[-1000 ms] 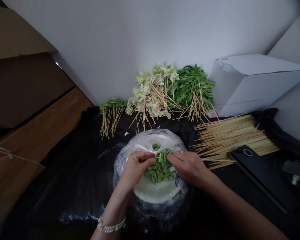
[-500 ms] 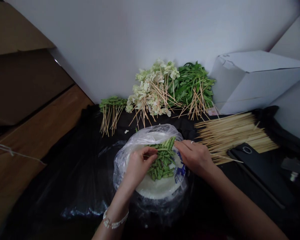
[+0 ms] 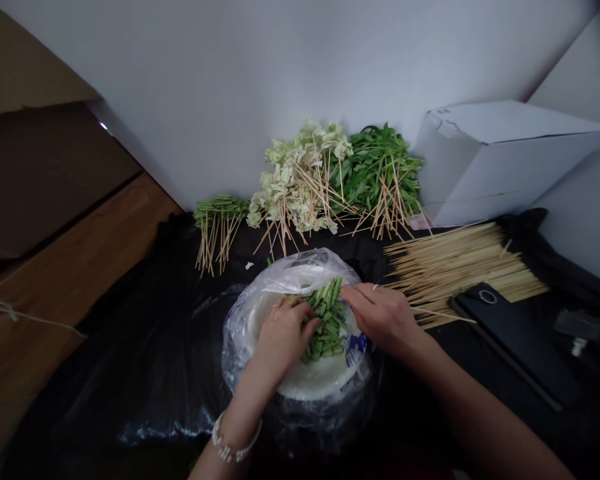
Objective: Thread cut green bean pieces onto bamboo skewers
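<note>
Cut green bean pieces (image 3: 329, 320) lie heaped in a pale round bowl (image 3: 313, 385), which has a clear plastic bag (image 3: 240, 327) around it. My left hand (image 3: 283, 333) reaches over the bowl's left side, its fingertips at the beans and its thumb apart from the fingers. At the right edge of the heap is my right hand (image 3: 380, 313), with thumb and fingers pinched together near the bowl's rim. Whatever sits in that pinch is hidden.
Behind the bowl lie skewered green beans (image 3: 223, 207), pale leafy pieces (image 3: 285, 180) and green leaves (image 3: 380, 167). Loose bamboo skewers (image 3: 460, 267), a dark phone (image 3: 515, 340) and a white box (image 3: 500, 167) are on the right. Black plastic sheeting (image 3: 145, 353) covers the surface.
My left hand has shifted from a raised pinch to reaching down among the beans. My right hand keeps its place at the rim. The whole view has shifted slightly.
</note>
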Tool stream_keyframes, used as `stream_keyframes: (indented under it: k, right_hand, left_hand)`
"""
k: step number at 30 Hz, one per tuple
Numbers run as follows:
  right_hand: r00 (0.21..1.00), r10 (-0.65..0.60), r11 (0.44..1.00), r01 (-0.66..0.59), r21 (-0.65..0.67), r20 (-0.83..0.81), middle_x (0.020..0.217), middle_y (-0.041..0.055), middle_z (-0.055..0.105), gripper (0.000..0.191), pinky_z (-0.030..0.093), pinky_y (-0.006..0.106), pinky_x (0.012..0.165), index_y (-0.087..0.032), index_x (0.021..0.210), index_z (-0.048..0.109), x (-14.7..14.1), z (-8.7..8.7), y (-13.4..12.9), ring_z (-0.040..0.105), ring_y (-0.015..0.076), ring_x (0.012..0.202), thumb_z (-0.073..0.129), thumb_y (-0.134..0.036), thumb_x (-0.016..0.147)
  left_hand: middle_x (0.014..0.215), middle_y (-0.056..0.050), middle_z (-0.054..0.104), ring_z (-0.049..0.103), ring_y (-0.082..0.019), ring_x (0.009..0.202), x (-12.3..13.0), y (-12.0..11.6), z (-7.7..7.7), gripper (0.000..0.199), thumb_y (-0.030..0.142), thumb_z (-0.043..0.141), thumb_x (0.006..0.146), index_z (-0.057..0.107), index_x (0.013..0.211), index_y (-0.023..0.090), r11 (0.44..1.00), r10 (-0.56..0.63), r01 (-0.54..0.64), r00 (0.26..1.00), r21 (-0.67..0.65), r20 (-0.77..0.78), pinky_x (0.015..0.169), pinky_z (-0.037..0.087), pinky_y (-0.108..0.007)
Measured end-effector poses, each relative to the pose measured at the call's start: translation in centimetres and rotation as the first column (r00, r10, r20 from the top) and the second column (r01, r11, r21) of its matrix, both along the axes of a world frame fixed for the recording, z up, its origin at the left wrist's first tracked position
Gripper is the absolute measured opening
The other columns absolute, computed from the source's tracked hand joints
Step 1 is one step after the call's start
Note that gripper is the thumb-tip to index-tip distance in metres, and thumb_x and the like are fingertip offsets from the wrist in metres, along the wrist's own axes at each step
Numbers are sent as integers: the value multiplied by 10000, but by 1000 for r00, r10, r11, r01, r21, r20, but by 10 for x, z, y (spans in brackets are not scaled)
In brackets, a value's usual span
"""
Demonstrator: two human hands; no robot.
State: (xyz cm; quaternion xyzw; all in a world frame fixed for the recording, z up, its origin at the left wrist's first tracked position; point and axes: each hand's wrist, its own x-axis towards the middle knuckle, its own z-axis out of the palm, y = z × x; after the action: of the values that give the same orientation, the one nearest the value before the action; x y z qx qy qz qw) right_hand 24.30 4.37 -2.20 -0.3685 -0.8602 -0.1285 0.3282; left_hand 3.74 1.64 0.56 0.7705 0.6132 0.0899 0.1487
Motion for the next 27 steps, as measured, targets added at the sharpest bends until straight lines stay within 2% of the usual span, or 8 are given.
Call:
stream_keyframes:
  k: [3,7,12,17,19,22,25,27]
  right_hand:
    - [1000,8,1000,-8,-4,4,702,20,603,248,342,275,611,-141,980,664,-1,1,-1,508,136,648,421,-96,953]
    - [1000,26,1000,-26,-10,-4,717,26,615,247,345,279,609,-133,981,665,-2,2,-2,522,138,660,420,-102,961]
    - [999,42,998,-42,-38,-8,728,27,617,228,343,290,609,-125,991,663,-2,0,-2,530,144,660,438,-103,958]
    - [999,48,998,-48,-33,-4,736,31,617,217,333,304,597,-120,983,664,-2,-1,-3,522,150,645,449,-113,955]
    - [998,55,998,-55,-32,-5,730,30,611,209,330,306,594,-120,979,664,-2,-1,-3,517,152,641,457,-124,957]
    - [998,56,998,-56,-34,-7,709,23,595,204,325,306,588,-127,964,664,-3,1,-4,502,152,628,461,-129,954]
    - [998,59,997,-59,-43,-12,701,18,587,209,319,302,590,-136,956,661,-3,2,-4,490,149,624,453,-129,953]
    - [997,72,996,-73,-54,-11,692,16,579,210,314,301,592,-140,940,659,-4,2,-4,484,148,624,449,-133,953]
  left_hand:
    - [927,-93,739,643,-288,970,-12,3,2,209,180,535,908,743,893,187,999,29,-30,999,19,15,905,484,-412]
    - [978,-63,753,636,-268,997,-18,5,-1,252,89,565,840,766,927,214,999,9,-13,997,50,76,928,479,-399]
    - [1028,-67,733,628,-278,1029,-13,2,-9,261,86,613,786,767,945,223,998,-67,67,995,1,80,936,480,-411]
    - [970,-74,742,660,-274,964,-13,1,-14,182,116,627,784,744,892,203,1000,11,-8,975,-16,221,910,487,-427]
    - [931,-77,756,685,-259,888,-15,1,-15,167,163,622,804,736,923,187,992,124,-107,922,-65,368,853,512,-413]
    - [884,-83,770,699,-234,795,-18,2,-18,193,255,633,815,736,948,161,960,280,-213,746,-182,604,736,538,-357]
    - [825,-67,767,687,-207,737,-19,3,-18,183,302,683,777,742,872,157,943,332,-211,588,-256,737,685,530,-317]
    - [793,-50,759,677,-192,732,-18,3,-17,157,291,702,757,743,837,162,938,346,-188,524,-291,778,688,522,-301]
